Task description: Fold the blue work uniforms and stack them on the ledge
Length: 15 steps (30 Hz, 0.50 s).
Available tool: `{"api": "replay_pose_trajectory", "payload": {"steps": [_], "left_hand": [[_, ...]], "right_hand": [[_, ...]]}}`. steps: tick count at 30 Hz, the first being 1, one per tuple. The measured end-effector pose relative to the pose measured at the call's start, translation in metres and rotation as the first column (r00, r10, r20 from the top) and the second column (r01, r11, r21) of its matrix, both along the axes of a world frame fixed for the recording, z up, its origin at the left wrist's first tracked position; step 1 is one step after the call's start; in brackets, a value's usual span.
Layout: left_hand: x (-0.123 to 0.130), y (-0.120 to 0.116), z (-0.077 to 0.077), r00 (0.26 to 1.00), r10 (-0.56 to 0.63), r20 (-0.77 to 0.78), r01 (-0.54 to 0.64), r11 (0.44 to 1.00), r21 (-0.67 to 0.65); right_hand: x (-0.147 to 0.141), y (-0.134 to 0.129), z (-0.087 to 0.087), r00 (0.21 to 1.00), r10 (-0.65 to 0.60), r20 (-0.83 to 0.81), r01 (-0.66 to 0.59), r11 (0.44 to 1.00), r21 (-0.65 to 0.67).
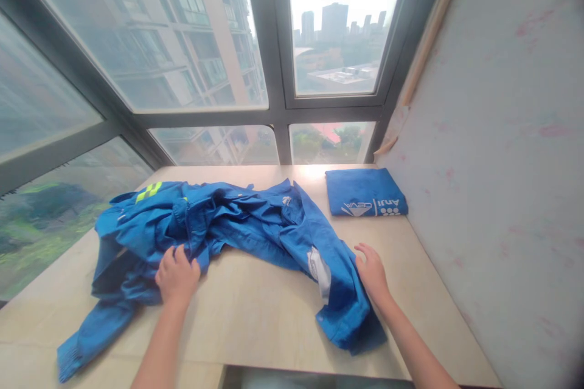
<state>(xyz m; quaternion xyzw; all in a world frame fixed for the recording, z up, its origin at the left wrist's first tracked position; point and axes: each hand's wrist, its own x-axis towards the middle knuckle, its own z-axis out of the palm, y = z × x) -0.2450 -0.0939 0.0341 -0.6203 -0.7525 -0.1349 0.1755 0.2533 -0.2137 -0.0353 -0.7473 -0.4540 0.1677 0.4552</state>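
A crumpled blue work jacket (260, 219) lies spread across the pale wooden surface, with a yellow-green reflective patch at its far left. One cuffed sleeve stretches toward the near left. A white patch shows on the part that hangs toward the near right. My left hand (177, 273) rests on the lower edge of the jacket's left half, fingers spread over the cloth. Beside the jacket's right edge is my right hand (371, 270), its fingers apart and nothing seen in them; whether it touches the cloth is hard to tell.
A folded blue garment (365, 191) with white printed lettering lies at the back right. The wooden tabletop (260, 310) ends at the near edge. Grey-framed windows (269, 73) rise behind and at the left; a pale patterned wall (493, 164) bounds the right.
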Motion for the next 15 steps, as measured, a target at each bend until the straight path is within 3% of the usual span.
{"api": "replay_pose_trajectory", "payload": {"steps": [3, 6, 9, 11, 15], "left_hand": [[-0.006, 0.02, 0.008, 0.992, 0.032, -0.123, -0.052, 0.985, -0.167], [-0.011, 0.047, 0.016, 0.989, 0.029, -0.148, -0.076, 0.944, -0.32], [-0.008, 0.063, 0.026, 0.997, -0.012, -0.074, -0.022, 0.9, -0.435], [0.007, 0.062, 0.033, 0.999, -0.04, 0.004, 0.038, 0.885, -0.464], [0.069, 0.035, 0.045, 0.984, -0.143, 0.11, 0.177, 0.882, -0.437]], "right_hand": [[-0.015, 0.007, 0.027, 0.993, 0.081, 0.09, -0.087, 0.994, 0.069], [-0.03, 0.007, 0.038, 0.981, 0.175, 0.08, -0.173, 0.984, -0.037], [-0.039, -0.001, 0.026, 0.978, 0.204, 0.052, -0.19, 0.961, -0.201], [-0.04, -0.009, 0.01, 0.984, 0.18, 0.021, -0.167, 0.947, -0.276], [-0.039, -0.021, -0.017, 0.985, 0.127, -0.115, -0.157, 0.938, -0.308]]}}
